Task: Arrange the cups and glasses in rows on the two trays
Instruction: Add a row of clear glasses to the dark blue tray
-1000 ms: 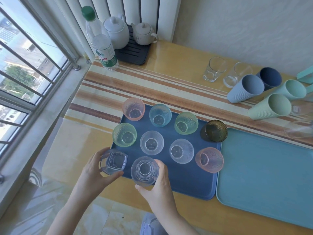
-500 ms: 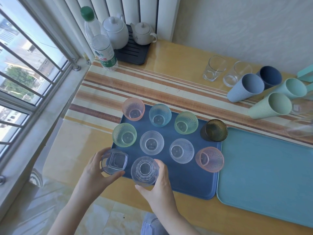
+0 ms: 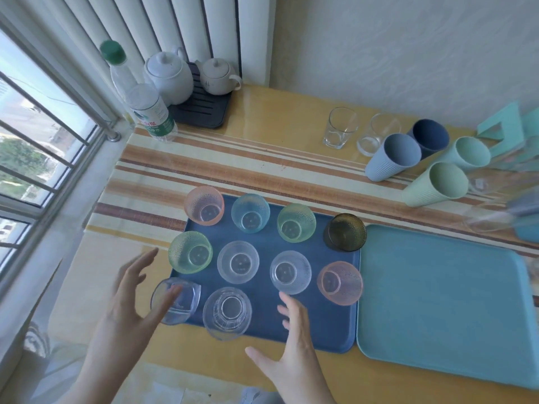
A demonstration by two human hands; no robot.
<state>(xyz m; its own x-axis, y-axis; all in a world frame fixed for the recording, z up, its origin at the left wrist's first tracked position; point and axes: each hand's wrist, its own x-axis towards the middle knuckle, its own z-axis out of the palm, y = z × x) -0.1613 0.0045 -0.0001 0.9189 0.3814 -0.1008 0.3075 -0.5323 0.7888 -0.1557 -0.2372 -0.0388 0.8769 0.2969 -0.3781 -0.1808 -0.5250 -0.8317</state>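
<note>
**Filling the dark blue tray**

Ten glasses stand on the dark blue tray, two rows of four and two in its near row. The left hand and right hand hover over its near edge, fingers spread, holding nothing. The light blue tray beside it awaits the ribbed cups and tumblers beyond it. Farther right, blurred glassware defies counting.

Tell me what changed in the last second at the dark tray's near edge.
Both hands let go. The left hand released the square clear glass, the right hand released the round clear glass and drew off to the right; fingers are now spread. Both glasses stay in the dark blue tray's front row; the other eight glasses are unmoved.
</note>
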